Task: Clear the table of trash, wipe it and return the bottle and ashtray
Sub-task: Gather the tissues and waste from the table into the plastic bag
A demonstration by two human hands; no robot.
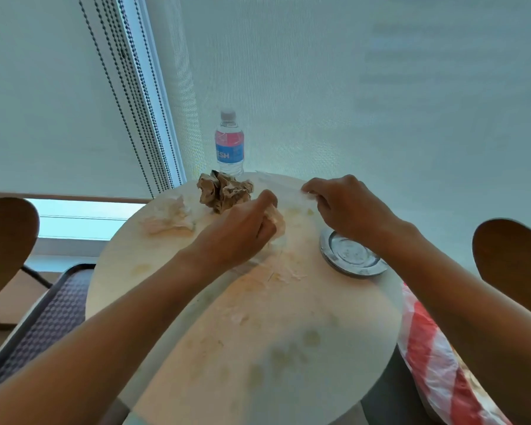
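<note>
The fingers of the left hand (252, 222) curl round a pale crumpled tissue wad (277, 220) at the centre of the frame, and the right hand (344, 204) just to its right pinches a thin, see-through white scrap (307, 196), seemingly film or tissue stretching between the two hands. To gather well, both hands should probably ball the scrap tight before lifting, so no bits fall on the stained round pale table (196, 348). Next would come the brown crumpled paper ball (224, 193) just beyond the left hand and the white crumpled napkin (169, 217) at centre left. The clear plastic water bottle with a red and blue label (229, 142) stands at the table's far edge; the round metal ashtray (351, 256) sits under the right wrist, partly covered. The scrap's outline is blurred, the fingertips are hidden, and the red and white striped plastic bag (436, 357) at lower right is cut off.
</note>
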